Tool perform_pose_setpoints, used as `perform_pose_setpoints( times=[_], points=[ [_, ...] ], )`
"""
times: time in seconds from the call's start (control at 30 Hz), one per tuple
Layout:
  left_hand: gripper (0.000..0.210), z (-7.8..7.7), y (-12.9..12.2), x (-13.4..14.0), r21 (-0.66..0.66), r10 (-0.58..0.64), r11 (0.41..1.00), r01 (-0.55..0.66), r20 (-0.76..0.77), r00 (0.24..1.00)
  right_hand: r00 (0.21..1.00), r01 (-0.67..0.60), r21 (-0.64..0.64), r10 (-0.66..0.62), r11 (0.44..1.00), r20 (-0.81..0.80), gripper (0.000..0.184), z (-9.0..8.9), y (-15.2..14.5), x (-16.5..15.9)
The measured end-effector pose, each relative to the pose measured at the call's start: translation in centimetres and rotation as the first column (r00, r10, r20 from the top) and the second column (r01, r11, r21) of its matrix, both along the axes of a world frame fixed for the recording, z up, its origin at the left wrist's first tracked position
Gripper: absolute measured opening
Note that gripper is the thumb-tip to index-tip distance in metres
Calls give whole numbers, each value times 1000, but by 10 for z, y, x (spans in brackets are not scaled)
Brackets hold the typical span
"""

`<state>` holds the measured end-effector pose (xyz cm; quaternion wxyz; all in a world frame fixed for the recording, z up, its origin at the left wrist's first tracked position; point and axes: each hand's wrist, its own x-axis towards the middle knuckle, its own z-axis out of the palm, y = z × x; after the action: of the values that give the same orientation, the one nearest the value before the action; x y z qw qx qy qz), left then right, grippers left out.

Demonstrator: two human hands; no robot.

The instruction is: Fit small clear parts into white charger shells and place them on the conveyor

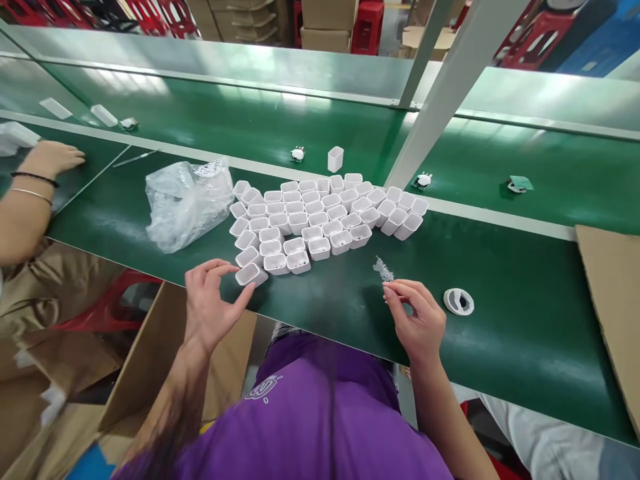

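Note:
Several small white plastic housings (298,219), hollow and open at the top, stand in close rows on the green bench. My left hand (213,300) has its thumb and fingertips on either side of the nearest housing (251,275), at the front left of the group. A small heap of tiny clear pieces (383,268) lies right of the rows. Just in front of that heap, my right hand (417,317) is closed in a pinch; whatever is between its fingertips is too small to make out.
A clear plastic bag (187,203) lies left of the housings, near a co-worker's hand (53,160). A round white-and-black object (459,302) sits to the right. A slanted metal post (445,100) rises behind the rows. Cardboard (613,293) covers the right end.

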<state>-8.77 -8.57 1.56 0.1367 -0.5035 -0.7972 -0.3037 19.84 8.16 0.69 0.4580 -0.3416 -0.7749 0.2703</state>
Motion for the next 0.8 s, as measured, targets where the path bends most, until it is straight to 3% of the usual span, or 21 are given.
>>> perform_pose_setpoints(
  times=[0.17,0.23,0.3,0.37,0.43,0.53,0.63,0.73,0.8],
  points=[
    [14,-2,-4,-3,-27,-64,997,65,50,997,1000,3,23,-2,1000,-11,9,-1,0,1],
    [13,7,-4,4,39,-122,992,117,148,981,1000,1,-3,-1,1000,-23,8,-1,1,2],
    [13,16,-3,15,177,-190,975,135,344,920,999,-14,-58,11,998,-51,8,-2,1,2],
    [18,20,6,28,331,-268,940,80,576,772,994,-52,-127,40,991,-98,7,-1,1,1],
    [25,18,22,45,412,-345,911,3,759,552,984,-114,-203,83,972,-156,9,1,-3,-1],
    [39,9,56,75,391,-380,920,-18,903,201,964,-202,-290,138,935,-228,13,6,-11,-9],
    [55,2,83,107,354,-347,932,74,934,-88,962,-193,-275,126,942,-244,11,9,-20,-17],
    [53,-2,95,132,362,-309,916,173,911,-272,970,-81,-172,38,982,-240,10,12,-23,-23],
    [45,-5,98,141,370,-308,907,200,909,-281,973,10,-86,-29,996,-229,10,14,-22,-23]
  ],
)
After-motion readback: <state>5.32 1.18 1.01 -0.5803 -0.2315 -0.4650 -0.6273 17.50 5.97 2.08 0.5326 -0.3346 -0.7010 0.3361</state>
